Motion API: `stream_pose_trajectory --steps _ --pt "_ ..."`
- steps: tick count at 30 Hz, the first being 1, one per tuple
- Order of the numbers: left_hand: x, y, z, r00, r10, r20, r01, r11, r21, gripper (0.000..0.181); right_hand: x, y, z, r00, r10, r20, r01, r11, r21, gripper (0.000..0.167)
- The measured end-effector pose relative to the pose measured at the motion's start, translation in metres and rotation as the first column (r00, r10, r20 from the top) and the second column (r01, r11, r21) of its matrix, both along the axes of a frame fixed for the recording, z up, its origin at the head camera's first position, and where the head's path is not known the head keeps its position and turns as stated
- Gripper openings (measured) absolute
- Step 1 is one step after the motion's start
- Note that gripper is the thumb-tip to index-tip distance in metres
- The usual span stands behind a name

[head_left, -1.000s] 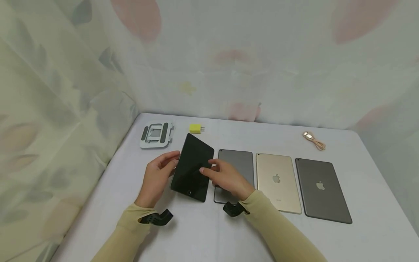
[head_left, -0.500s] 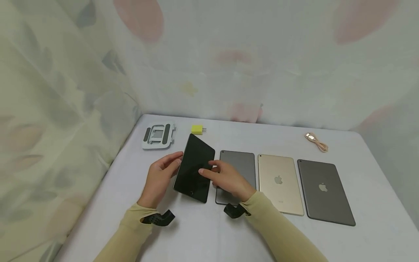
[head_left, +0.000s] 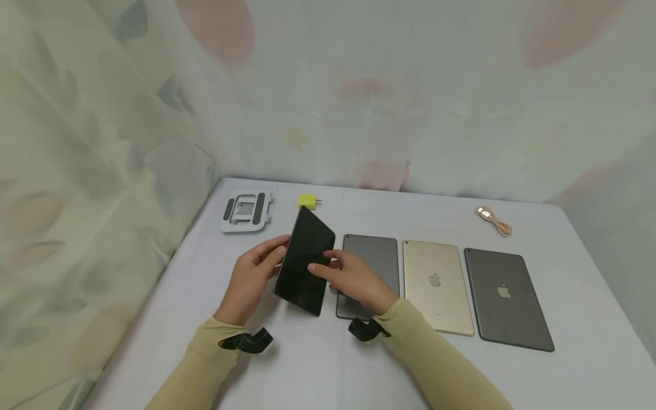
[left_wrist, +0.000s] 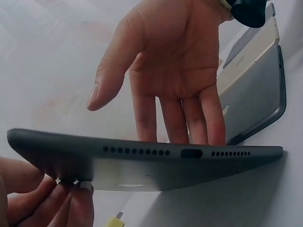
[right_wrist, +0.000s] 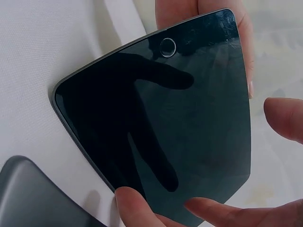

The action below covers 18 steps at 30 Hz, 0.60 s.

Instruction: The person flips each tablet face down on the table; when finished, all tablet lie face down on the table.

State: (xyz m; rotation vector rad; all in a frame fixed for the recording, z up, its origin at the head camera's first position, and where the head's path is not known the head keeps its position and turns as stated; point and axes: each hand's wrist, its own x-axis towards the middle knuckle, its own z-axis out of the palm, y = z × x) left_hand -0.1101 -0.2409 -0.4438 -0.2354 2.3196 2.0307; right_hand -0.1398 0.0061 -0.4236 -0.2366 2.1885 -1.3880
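A tablet [head_left: 303, 250] with a dark screen and a round home button stands tilted above the white table, its screen turned to the right. My left hand [head_left: 252, 279] holds it by the left edge, with fingers against the back in the left wrist view. On the screen side is my right hand [head_left: 356, 279]. Its fingers look fairly straight in the left wrist view and reach the tablet's right part; the thumb [right_wrist: 286, 118] is apart from the glass in the right wrist view. Some fingertip contact is hidden.
Face down to the right lie a grey tablet [head_left: 370, 250], a gold tablet [head_left: 435, 262] and a dark grey tablet [head_left: 507, 307]. Toward the back are a folded stand [head_left: 246, 212], a yellow charger plug [head_left: 307, 201] and a coiled cable [head_left: 494, 222]. Curtains border the table.
The tablet has turned slightly, its screen facing more to the right. Both hands keep nearly the same place, the left having shifted a little to the right.
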Motion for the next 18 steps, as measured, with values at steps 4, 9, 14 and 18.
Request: stream_pose_trajectory --steps 4,9,14,18 --pt "0.0009 0.0011 -0.0003 0.999 -0.026 -0.02 0.026 0.999 0.022 0.043 -0.0001 -0.0004 -0.0019 1.0 -0.004 0.0 0.004 1.0 -0.008 0.081" --pt "0.0024 0.0023 0.0008 0.997 -0.06 -0.053 0.062 0.997 0.034 0.044 -0.0005 -0.0031 -0.0057 1.0 -0.004 0.024 0.005 0.997 -0.075 0.081" --pt "0.0042 0.0039 0.0028 0.995 -0.082 -0.064 0.084 0.996 0.031 0.046 0.0004 -0.0044 -0.0071 0.999 -0.005 0.047 0.011 0.991 -0.13 0.082" --pt "0.0051 0.0051 0.0039 0.994 -0.093 -0.064 0.094 0.995 0.027 0.047 0.0005 -0.0042 -0.0082 0.998 -0.005 0.055 0.013 0.99 -0.141 0.085"
